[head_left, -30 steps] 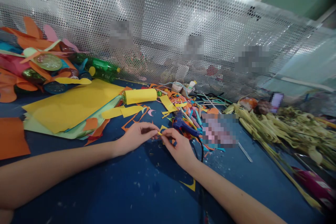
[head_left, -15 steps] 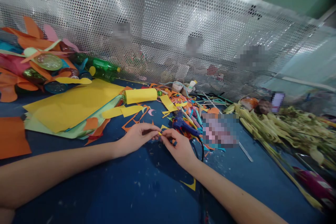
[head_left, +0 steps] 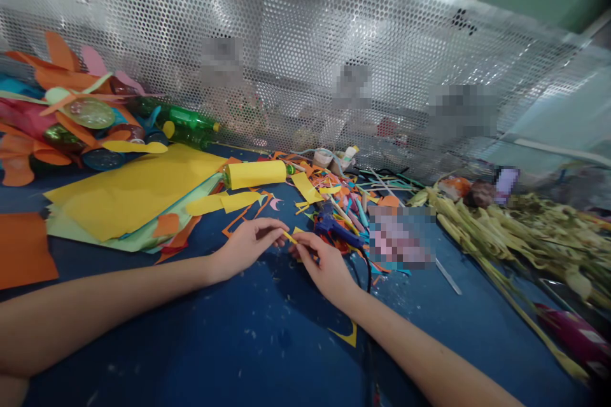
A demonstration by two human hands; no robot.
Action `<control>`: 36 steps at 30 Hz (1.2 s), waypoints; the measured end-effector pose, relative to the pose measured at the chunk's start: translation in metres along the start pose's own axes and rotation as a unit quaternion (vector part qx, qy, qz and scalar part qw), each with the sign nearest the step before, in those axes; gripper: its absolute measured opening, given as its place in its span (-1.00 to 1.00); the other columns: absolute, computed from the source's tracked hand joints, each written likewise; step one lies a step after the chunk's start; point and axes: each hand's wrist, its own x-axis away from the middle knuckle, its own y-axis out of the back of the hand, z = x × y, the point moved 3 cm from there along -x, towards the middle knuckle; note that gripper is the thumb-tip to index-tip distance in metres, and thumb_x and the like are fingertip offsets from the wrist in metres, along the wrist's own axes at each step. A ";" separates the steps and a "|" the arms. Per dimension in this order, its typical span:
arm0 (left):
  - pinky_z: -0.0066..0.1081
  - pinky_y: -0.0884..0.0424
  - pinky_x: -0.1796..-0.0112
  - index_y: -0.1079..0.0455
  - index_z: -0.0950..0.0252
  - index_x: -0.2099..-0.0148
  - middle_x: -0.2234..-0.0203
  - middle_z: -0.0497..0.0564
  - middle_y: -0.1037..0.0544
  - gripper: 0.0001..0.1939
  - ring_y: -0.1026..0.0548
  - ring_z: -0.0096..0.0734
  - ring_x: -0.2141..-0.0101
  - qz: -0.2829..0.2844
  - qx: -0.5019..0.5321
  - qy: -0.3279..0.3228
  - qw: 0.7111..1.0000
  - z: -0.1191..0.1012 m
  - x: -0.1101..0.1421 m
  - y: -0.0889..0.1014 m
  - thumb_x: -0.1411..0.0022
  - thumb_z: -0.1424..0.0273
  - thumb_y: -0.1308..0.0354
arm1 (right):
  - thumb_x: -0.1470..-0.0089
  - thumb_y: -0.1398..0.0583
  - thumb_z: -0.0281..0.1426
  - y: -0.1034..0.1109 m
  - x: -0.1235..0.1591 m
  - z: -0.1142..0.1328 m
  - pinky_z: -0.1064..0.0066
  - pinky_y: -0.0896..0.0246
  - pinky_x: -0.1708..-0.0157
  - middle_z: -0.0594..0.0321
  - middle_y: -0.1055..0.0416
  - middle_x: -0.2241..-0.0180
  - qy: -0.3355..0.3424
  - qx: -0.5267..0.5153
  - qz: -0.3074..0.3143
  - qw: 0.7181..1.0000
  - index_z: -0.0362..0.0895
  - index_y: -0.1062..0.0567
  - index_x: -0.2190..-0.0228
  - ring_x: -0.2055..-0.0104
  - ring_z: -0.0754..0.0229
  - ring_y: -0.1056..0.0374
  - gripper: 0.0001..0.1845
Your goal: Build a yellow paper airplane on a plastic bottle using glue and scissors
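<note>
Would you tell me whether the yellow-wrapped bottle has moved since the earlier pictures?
No; the yellow-wrapped bottle has kept its place beside the right end of the paper stack.

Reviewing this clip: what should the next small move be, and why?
Probably a gentle roll or fold of the narrow yellow piece: the left hand and right hand seem to pinch its opposite ends, a short stretch shows between them, and the blue glue gun lies on the table, in neither hand.
</note>
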 end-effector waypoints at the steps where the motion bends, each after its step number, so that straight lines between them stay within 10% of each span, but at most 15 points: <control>1: -0.40 -0.40 0.24 -0.37 0.31 0.16 0.39 -0.02 -0.53 -0.78 -0.49 -0.42 0.33 -0.002 -0.001 0.002 1.000 0.000 0.000 0.000 -0.21 0.34 0.00 | -0.16 0.01 -0.40 0.000 0.000 0.000 0.39 -0.35 0.25 0.21 -0.45 0.30 0.000 -0.001 0.004 1.000 -0.08 -0.36 0.16 0.31 0.25 -0.42 -0.76; 36: -0.42 -0.38 0.22 -0.41 0.28 0.19 0.32 -0.03 -0.53 -0.81 -0.47 -0.42 0.30 0.073 -0.016 -0.010 0.997 0.000 0.002 -0.007 -0.17 0.37 -0.05 | -0.11 -0.05 -0.35 0.002 -0.001 0.005 0.48 -0.25 0.39 0.27 -0.43 0.46 -0.015 0.008 0.024 1.000 -0.13 -0.39 0.35 0.43 0.28 -0.36 -0.85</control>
